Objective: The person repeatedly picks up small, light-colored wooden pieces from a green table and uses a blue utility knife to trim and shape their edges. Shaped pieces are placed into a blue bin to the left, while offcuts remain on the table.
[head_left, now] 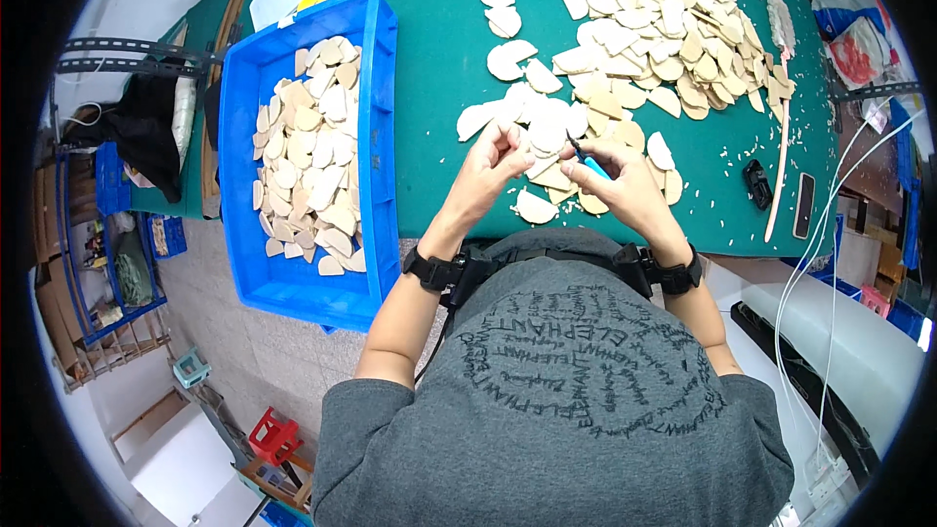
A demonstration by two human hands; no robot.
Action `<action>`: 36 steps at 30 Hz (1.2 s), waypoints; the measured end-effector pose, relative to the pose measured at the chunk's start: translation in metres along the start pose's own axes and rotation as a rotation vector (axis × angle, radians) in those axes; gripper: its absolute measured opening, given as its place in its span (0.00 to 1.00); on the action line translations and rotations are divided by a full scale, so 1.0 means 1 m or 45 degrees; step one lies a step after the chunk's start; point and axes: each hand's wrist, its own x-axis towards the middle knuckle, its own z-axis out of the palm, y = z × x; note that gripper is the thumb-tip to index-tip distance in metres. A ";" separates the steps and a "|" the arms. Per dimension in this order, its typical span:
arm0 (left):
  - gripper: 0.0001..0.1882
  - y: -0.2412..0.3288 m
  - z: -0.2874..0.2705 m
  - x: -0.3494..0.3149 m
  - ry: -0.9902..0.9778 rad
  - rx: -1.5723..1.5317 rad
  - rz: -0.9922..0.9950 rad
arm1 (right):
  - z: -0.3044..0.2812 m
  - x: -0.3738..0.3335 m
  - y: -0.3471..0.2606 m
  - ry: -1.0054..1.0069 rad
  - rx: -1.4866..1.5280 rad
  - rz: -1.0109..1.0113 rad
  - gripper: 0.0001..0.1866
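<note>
My left hand (pixel 496 168) is closed in a pinch above the near part of the table, with a pale flat piece at its fingertips; the fingers partly hide it. My right hand (pixel 617 180) is wrapped round a small blue-handled tool (pixel 592 165) with a dark, narrow tip, pointing up and left toward the left fingertips. Its exact kind is hard to make out. Around and beyond both hands lie pale half-round flat pieces (pixel 535 207), some overlapping. Black straps circle both wrists.
A big heap of pale pieces (pixel 673 29) covers the far right of the green table (pixel 439 68). At left stands a blue crate (pixel 379 137) with many more. On the right are a long stick (pixel 778 166), a black object (pixel 756 184), a phone (pixel 803 205) and hanging white cables (pixel 830 205).
</note>
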 end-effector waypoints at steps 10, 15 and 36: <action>0.14 0.044 0.022 -0.013 0.202 0.550 0.447 | 0.000 -0.003 -0.013 -0.054 -0.033 -0.017 0.17; 0.13 0.047 0.023 -0.014 0.246 0.656 0.518 | 0.001 -0.004 -0.013 -0.040 -0.012 -0.038 0.17; 0.13 0.047 0.030 -0.015 0.283 0.756 0.534 | -0.004 -0.001 -0.012 -0.070 -0.188 0.029 0.12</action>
